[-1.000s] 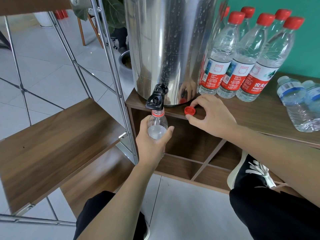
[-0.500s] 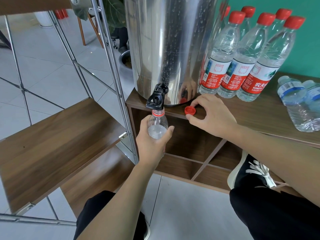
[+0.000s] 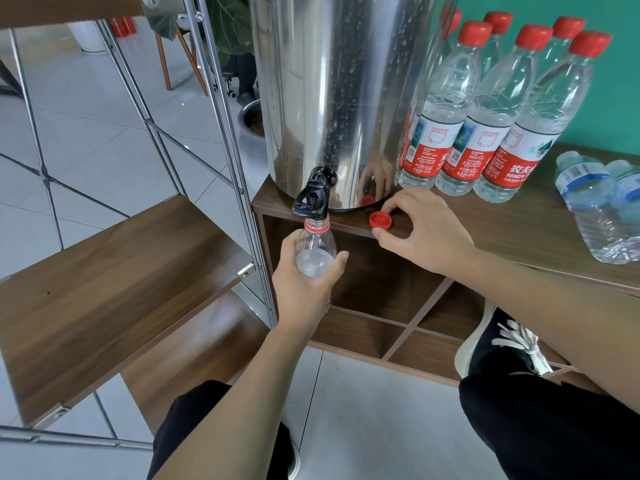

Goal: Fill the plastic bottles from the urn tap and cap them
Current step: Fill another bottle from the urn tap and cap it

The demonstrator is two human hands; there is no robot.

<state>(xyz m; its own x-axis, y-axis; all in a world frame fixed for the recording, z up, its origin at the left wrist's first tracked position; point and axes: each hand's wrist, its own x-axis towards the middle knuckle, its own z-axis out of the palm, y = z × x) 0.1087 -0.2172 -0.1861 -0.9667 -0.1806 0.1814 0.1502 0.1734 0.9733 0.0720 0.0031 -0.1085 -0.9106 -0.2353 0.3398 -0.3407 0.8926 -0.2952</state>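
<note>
Where bottle (image 3: 316, 249) meets tap (image 3: 310, 201): shelf edge (image 3: 349, 225).

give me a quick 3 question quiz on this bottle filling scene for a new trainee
1. True or false: the left hand holds the open bottle with its mouth right under the black tap.
2. Multiple choice: where is the loose red cap? A) screwed on the bottle B) on the wooden top, at the right hand fingertips C) on the floor
3. Fill in: the capped bottles standing beside the urn have ____ caps.

Key: 1 true; 2 B; 3 red
</note>
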